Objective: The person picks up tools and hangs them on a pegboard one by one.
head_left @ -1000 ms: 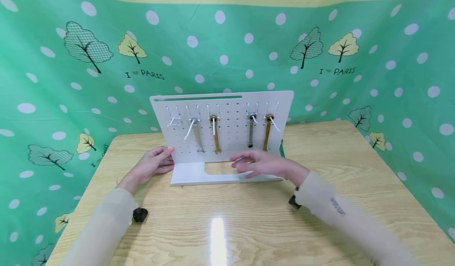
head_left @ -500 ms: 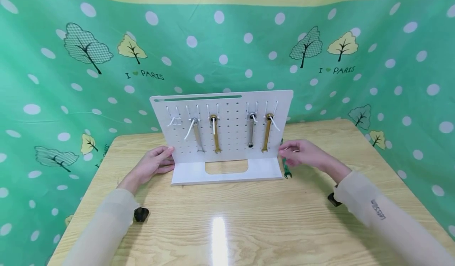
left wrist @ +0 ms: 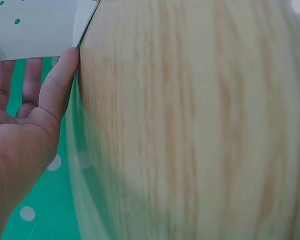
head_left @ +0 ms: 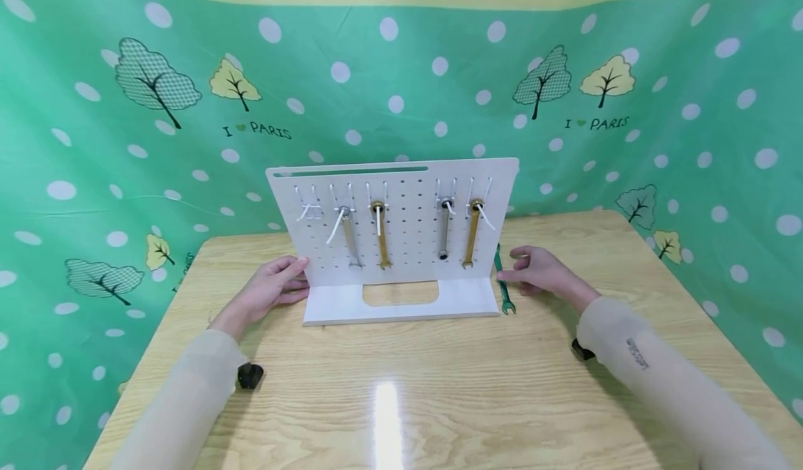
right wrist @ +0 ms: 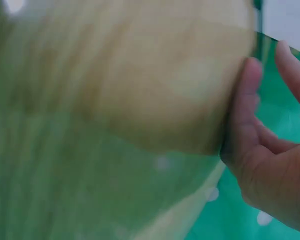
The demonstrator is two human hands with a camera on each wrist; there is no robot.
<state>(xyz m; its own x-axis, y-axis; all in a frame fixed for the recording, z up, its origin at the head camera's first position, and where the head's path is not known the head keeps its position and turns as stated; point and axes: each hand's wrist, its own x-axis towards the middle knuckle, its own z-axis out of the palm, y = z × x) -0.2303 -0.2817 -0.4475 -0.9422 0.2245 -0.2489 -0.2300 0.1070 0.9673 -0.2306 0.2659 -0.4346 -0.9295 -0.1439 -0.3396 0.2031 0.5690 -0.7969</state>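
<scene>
A white pegboard stand [head_left: 401, 268] stands upright on the table. My left hand [head_left: 270, 289] holds its left edge, thumb in front and some fingers behind, as the left wrist view shows beside the board [left wrist: 35, 40]. At the board's right side lies a green wrench [head_left: 505, 294], open end toward me. My right hand [head_left: 544, 273] is beside it, thumb close to the wrench and board edge, fingers loosely bent and apart. On the board's hooks hang a silver wrench [head_left: 350, 240], a gold wrench [head_left: 383, 243], another silver wrench [head_left: 445, 231] and another gold wrench [head_left: 471, 240].
The leftmost hook [head_left: 309, 210] on the board bears nothing. Beneath everything is a wood-grain table [head_left: 326, 393]. A green dotted curtain [head_left: 401, 72] closes off the back and both sides.
My right hand has swung from in front of the board to its right side, then drawn slightly back, uncovering the green wrench. The left hand has kept its place at the left edge.
</scene>
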